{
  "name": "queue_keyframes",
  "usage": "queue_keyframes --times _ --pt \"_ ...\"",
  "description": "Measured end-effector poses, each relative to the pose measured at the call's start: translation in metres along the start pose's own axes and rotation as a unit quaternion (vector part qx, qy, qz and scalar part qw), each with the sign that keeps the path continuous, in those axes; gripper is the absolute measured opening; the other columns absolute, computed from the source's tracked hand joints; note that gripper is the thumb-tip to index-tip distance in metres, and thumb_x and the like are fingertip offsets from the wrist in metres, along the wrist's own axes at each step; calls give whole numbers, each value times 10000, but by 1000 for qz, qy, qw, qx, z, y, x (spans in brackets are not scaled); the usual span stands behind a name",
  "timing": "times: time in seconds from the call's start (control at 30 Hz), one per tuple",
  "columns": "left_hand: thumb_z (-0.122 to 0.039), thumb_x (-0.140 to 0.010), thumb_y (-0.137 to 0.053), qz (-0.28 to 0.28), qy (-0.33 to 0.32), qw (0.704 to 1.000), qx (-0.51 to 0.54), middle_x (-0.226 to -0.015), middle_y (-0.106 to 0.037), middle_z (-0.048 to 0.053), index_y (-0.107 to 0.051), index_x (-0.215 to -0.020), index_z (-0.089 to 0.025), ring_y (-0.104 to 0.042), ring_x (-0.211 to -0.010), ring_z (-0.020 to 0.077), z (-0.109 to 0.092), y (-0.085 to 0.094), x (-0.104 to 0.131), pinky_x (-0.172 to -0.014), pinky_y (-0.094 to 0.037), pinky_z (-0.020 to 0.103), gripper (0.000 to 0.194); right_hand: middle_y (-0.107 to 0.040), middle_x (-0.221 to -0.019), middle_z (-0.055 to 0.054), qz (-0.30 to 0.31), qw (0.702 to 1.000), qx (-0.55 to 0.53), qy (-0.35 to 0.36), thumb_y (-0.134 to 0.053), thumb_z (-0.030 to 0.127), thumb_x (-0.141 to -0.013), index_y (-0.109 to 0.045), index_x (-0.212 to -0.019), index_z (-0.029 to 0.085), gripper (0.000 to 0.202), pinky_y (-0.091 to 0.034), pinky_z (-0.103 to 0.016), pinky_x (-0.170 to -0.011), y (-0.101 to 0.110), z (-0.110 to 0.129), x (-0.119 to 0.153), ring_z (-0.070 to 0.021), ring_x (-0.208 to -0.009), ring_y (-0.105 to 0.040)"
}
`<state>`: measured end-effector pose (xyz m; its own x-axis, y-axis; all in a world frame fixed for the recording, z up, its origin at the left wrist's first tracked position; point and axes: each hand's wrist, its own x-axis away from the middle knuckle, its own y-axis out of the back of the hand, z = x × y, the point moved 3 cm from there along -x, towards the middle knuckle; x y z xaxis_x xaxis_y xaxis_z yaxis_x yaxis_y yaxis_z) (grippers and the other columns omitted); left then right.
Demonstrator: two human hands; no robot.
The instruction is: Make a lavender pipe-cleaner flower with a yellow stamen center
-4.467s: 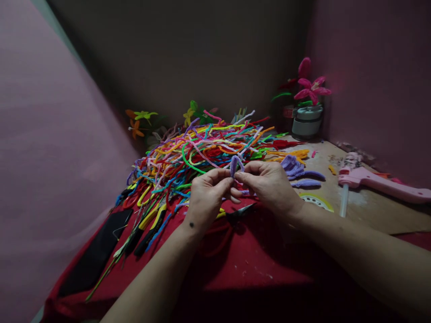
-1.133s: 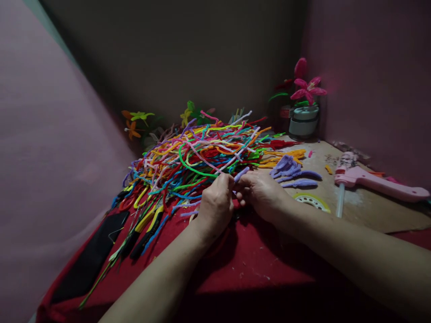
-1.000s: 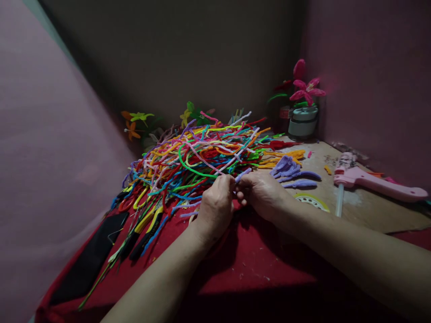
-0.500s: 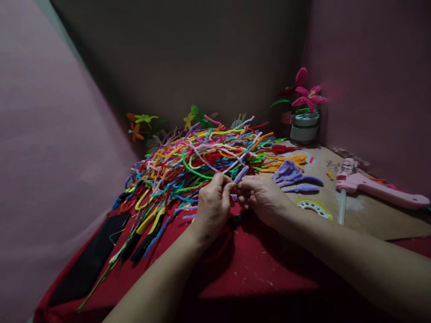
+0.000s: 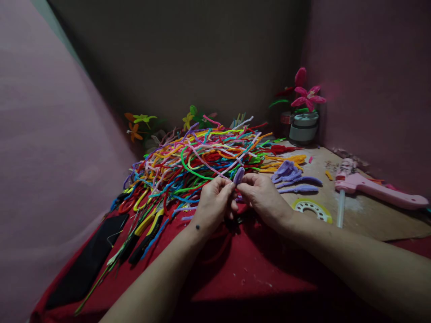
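A small purple fuzzy petal (image 5: pixel 239 175) stands upright between my two hands, pinched near its lower end. My left hand (image 5: pixel 217 199) grips it from the left with thumb and fingers. From the right, the fingertips of my right hand (image 5: pixel 264 197) close on the same piece. Just behind my hands lies a big heap of multicoloured pipe cleaners (image 5: pixel 202 152). More purple petals (image 5: pixel 289 175) rest on a board right of the heap.
On the right board (image 5: pixel 370 224) are a pink glue gun (image 5: pixel 380 188) and a tape roll (image 5: pixel 313 208). Pliers (image 5: pixel 148 233), green stems and a black phone (image 5: pixel 87 260) lie left on the red cloth (image 5: pixel 242 278). A pink flower (image 5: pixel 308 98) stands in a pot (image 5: pixel 303 130) behind.
The purple petal has turned from a rightward slant to nearly upright. My left wrist has rotated a little, and my right fingers have shifted around the petal's base.
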<state>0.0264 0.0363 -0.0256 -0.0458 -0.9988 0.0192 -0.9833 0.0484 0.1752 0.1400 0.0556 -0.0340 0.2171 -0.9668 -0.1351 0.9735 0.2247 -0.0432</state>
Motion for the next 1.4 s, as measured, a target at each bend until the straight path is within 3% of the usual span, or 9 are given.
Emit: queue_keyframes --times 0.1,0.33,0.43,0.6,0.83,0.97,1.13,1.3,1.4 --pt "-318 -786 -502 -27 -17 999 -23 -426 -539 -46 -466 -743 -168 -472 -307 92 -4 3 1 -319 -369 179 161 -464 -482 49 14 1000 -11 1 -505 139 -644 -517 -544 147 100 -289 -189 -420 -1 5 1 -55 -438 -379" --pt "-293 -785 -505 29 -8 1000 -9 -422 -520 -45 -475 -662 -154 -431 -297 64 -8 5 1 -324 -367 170 188 -527 -576 33 6 996 -92 2 -572 298 -702 -578 -695 141 157 -338 -210 -475 9 11 -9 -67 -479 -441" --pt "-316 -790 -499 58 -1 998 -15 -423 -527 -37 -475 -668 -154 -446 -308 77 -10 3 3 -340 -389 191 205 -509 -530 29 5 998 -54 28 -578 310 -713 -573 -640 128 196 -320 -216 -469 13 14 -12 -70 -471 -421" --pt "-288 -758 -542 51 12 998 -38 -407 -516 -40 -476 -649 -150 -451 -307 77 -13 2 6 -344 -391 186 188 -497 -515 34 -12 999 -4 51 -558 278 -732 -566 -615 135 185 -314 -224 -476 14 15 -10 -77 -476 -410" --pt "-273 -751 -533 41 15 998 -35 -387 -485 -54 -481 -616 -155 -395 -282 59 -12 3 5 -304 -333 166 187 -524 -556 28 -54 978 126 160 -549 191 -720 -595 -584 152 148 -335 -232 -556 14 24 -6 -94 -553 -441" --pt "-275 -744 -545 33 5 998 -51 -381 -474 -60 -480 -596 -156 -393 -283 53 -14 3 6 -306 -312 156 201 -544 -548 23 -28 993 63 97 -544 223 -721 -608 -602 149 154 -338 -233 -519 13 22 -7 -95 -521 -447" --pt "-282 -753 -540 33 -1 997 -74 -366 -463 -61 -475 -578 -157 -385 -270 55 -15 2 6 -294 -298 155 225 -554 -552 16 -66 991 62 102 -583 240 -700 -618 -599 141 146 -344 -230 -525 14 21 -7 -93 -528 -450" --pt "-297 -774 -511 9 -5 998 -60 -370 -483 -57 -484 -621 -161 -383 -261 57 -10 3 5 -291 -313 158 207 -574 -595 12 51 997 -56 29 -582 318 -720 -634 -670 128 203 -381 -232 -573 5 14 -8 -91 -555 -477" --pt "-301 -780 -503 7 -9 998 -65 -380 -506 -46 -493 -629 -155 -388 -255 57 -9 2 6 -287 -308 155 210 -575 -587 8 53 997 -31 41 -600 298 -706 -633 -626 119 199 -385 -234 -589 3 13 -6 -100 -579 -489"
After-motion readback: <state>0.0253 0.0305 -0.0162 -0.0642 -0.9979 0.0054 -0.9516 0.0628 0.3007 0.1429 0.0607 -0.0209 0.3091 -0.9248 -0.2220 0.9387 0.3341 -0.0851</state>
